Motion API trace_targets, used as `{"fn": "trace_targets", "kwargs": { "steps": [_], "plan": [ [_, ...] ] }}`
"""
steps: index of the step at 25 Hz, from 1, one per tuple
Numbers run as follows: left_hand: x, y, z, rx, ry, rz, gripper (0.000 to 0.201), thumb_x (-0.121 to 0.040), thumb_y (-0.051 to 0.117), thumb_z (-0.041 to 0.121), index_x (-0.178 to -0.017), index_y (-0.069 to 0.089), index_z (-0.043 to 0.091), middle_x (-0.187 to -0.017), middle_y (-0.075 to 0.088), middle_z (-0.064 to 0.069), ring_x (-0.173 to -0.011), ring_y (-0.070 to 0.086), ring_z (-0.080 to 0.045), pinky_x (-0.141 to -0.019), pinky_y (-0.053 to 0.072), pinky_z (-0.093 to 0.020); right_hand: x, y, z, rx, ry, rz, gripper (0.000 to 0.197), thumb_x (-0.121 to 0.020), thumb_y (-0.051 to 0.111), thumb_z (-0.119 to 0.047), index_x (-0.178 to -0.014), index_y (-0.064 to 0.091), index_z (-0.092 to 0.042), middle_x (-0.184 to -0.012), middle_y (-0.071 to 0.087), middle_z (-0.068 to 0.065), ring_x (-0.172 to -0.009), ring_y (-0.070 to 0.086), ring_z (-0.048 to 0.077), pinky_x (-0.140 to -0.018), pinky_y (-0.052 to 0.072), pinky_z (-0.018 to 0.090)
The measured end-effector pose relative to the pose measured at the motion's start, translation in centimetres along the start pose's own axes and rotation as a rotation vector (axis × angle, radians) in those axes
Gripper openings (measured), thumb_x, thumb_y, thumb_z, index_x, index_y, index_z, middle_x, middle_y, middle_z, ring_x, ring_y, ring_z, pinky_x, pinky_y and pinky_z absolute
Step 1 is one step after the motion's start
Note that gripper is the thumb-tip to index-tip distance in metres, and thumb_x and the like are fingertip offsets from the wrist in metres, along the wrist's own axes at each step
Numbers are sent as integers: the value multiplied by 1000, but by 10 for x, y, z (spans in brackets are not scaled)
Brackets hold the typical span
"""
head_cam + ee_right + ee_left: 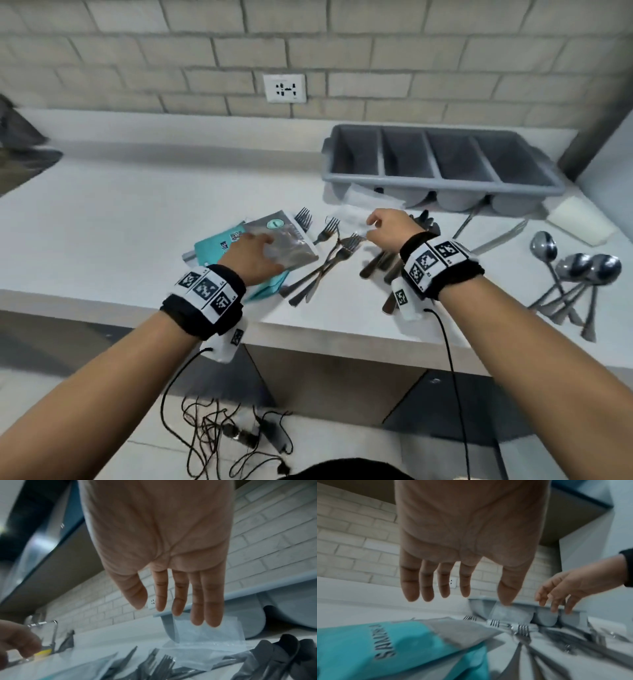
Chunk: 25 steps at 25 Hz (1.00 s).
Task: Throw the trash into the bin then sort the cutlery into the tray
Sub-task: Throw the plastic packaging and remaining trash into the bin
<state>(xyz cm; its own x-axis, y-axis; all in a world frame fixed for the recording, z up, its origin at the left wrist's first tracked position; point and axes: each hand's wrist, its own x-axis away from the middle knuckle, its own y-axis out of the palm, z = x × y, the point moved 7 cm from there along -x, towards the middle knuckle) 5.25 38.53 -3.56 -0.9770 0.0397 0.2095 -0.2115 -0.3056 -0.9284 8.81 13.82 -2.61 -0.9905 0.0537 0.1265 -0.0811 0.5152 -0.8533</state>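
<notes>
Left grip (255,255): fingers straight, spread over silver packet (291,240).
Right grip (387,228): fingers relaxed, empty, above clear wrapper (202,642).
Forks (329,253): on surface (137,219), between hands.
Tray (442,161): behind, right.

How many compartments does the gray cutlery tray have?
4, side by side in the gray cutlery tray: far left, left of centre, right of centre, far right. None seems hidden.

You get even, soft indoor light with faint shadows. The spoons (579,265) show small glare near the worktop's (102,222) right edge. Both wrist views are motion-blurred; head view bends at its edges.
</notes>
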Motion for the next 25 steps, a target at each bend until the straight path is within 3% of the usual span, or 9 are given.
{"fn": "trace_targets", "kwargs": {
  "steps": [3,5,7,9,12,16,18,21,25],
  "plan": [
    [-26,23,-15,-199,-10,-131,99,-71,65,58,-149,13,28,-157,12,-18,-140,22,-46,-111,27,-58,-37,17,-1,184,53,-44,40,-86,56,-12,-125,55,-12,-133,53,12,-120,52,28,-94,42,30],
    [-38,36,-21,-214,-16,-197,111,-64,65,67,-149,5,30,-151,26,-22,-131,35,-50,-107,35,-59,-55,29,-2,379,58,-92,50,-87,56,-16,-136,46,-15,-141,44,12,-128,45,31,-104,40,37],
    [-43,43,-22,-185,4,-232,114,-60,67,68,-147,8,23,-129,51,-20,-109,58,-41,-94,50,-49,-68,38,-1,531,44,-126,57,-88,55,-20,-141,37,-15,-146,40,12,-131,41,31,-109,35,38],
    [-44,46,-22,-211,31,-243,107,-63,69,63,-144,17,17,-118,58,-16,-99,63,-34,-87,54,-43,-74,47,3,611,53,-164,57,-88,53,-19,-141,36,-12,-145,43,12,-131,44,31,-109,35,36],
    [-43,44,-21,-233,47,-203,86,-68,71,51,-134,31,14,-113,58,-12,-95,63,-31,-81,55,-38,-77,55,9,604,75,-188,57,-85,58,-16,-138,37,-11,-136,54,14,-122,53,34,-101,45,36],
    [-41,42,-16,-232,71,-186,51,-77,64,19,-123,44,10,-101,59,-8,-88,62,-26,-70,51,-32,-82,52,9,554,60,-85,45,-84,51,-8,-128,48,-9,-125,60,16,-114,58,35,-95,49,40],
    [-43,38,-16,-262,86,-149,43,-81,61,12,-122,49,8,-110,62,-9,-98,63,-26,-77,52,-31,-80,50,5,558,60,-64,36,-83,49,-4,-118,57,-7,-117,64,16,-106,63,34,-87,51,36],
    [-44,25,-23,-247,70,-111,44,-83,55,4,-126,54,13,-122,60,-10,-109,61,-28,-93,53,-35,-75,38,-2,559,58,29,34,-88,41,2,-115,59,-3,-115,65,18,-105,64,34,-83,51,36],
    [-37,-14,-22,-222,87,84,43,-89,40,5,-127,55,19,-120,62,-12,-108,61,-32,-89,49,-38,-58,16,-10,565,47,198,35,-89,38,6,-120,54,-1,-118,61,20,-108,61,38,-85,51,41]
  ]
}}
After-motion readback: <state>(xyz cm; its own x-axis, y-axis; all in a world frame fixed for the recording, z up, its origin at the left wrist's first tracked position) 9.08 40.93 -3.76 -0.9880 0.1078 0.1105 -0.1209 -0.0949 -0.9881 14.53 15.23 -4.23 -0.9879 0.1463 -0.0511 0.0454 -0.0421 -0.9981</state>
